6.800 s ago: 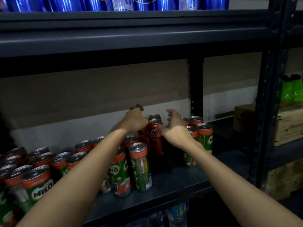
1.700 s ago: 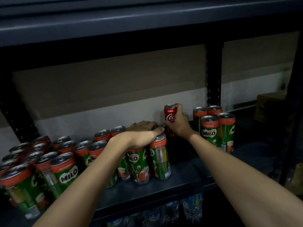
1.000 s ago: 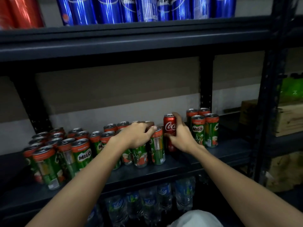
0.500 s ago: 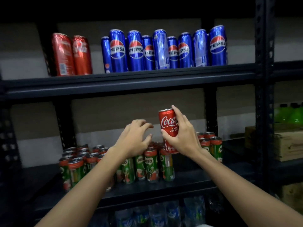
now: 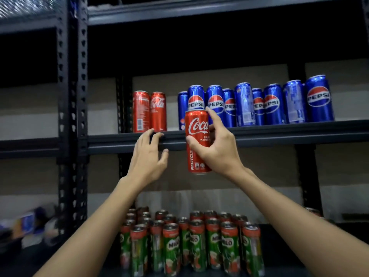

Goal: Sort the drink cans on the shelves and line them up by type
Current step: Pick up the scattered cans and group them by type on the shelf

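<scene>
Grip: Coca-Cola can (image 5: 197, 141) clasped upright by right hand (image 5: 218, 151), at upper shelf (image 5: 279, 134) edge | left hand (image 5: 148, 156) spread, empty | Step: shelving judged | Next: can to be set beside two red cans (image 5: 149, 111), left of Pepsi cans (image 5: 257, 104).

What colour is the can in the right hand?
Red, with white Coca-Cola script; the Coca-Cola can shows best in the head view.
</scene>
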